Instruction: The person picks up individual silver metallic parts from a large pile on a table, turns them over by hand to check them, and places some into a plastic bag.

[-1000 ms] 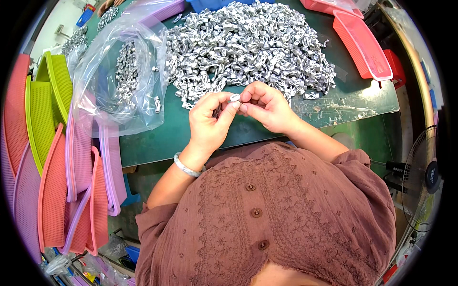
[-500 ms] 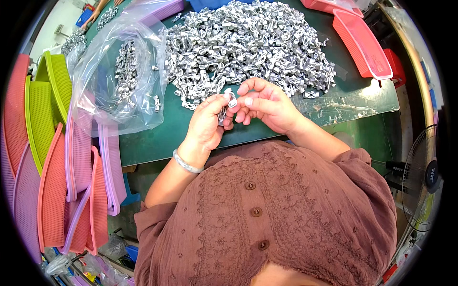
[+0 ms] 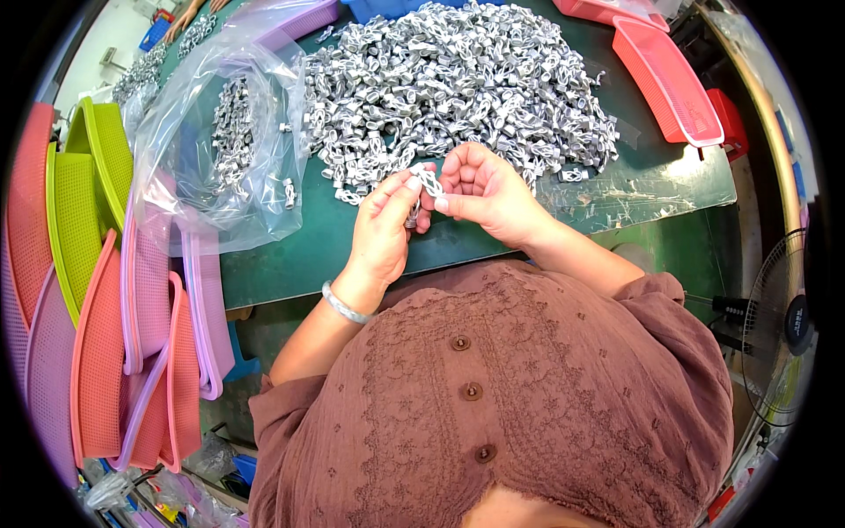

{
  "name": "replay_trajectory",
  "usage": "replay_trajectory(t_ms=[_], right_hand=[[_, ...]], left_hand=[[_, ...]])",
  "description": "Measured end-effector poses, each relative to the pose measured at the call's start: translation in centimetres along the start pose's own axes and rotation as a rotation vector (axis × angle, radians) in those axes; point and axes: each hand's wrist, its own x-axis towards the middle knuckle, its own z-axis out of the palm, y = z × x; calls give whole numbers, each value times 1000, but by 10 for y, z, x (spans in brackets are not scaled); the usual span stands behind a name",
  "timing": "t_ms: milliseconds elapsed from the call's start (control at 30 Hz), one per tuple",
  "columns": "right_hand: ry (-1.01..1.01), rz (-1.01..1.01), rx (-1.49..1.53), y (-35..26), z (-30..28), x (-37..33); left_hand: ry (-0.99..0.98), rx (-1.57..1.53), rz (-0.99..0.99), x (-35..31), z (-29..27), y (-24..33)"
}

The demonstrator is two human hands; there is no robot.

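Observation:
My left hand [image 3: 380, 233], with a bracelet at its wrist, is closed on a small coiled cable [image 3: 429, 181], grey and white, holding its upper end between thumb and fingers. A second grey piece [image 3: 412, 216] shows under those fingers, partly hidden. The thumb and forefinger of my right hand [image 3: 493, 201] pinch the lower right end of the cable's loops; the other fingers are curled in. Just beyond both hands, a large pile of similar coiled cables [image 3: 458, 79] covers much of the green table [image 3: 352, 273].
Left on the table lies a clear plastic bag [image 3: 189, 189], with more cables at it. Stacked green [image 3: 75, 220], pink and purple baskets stand at the left. A pink basket [image 3: 664, 84] sits far right, near a fan [image 3: 775, 326]. Another person's hands [image 3: 185, 19] show far left.
My right thumb and forefinger have closed on the cable's end, where they were more apart before. More of the cable's white loops now show. The other person's hands have shifted slightly.

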Motion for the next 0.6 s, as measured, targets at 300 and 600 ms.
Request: replay_trajectory(t_ms=[300,600], right_hand=[[73,-134,-526,-9,-9,3],[390,-648,-1702,-41,-66,66]], left_hand=[[9,-149,-103,4,-15,-6],[-46,-240,-226,3,-16,-1]])
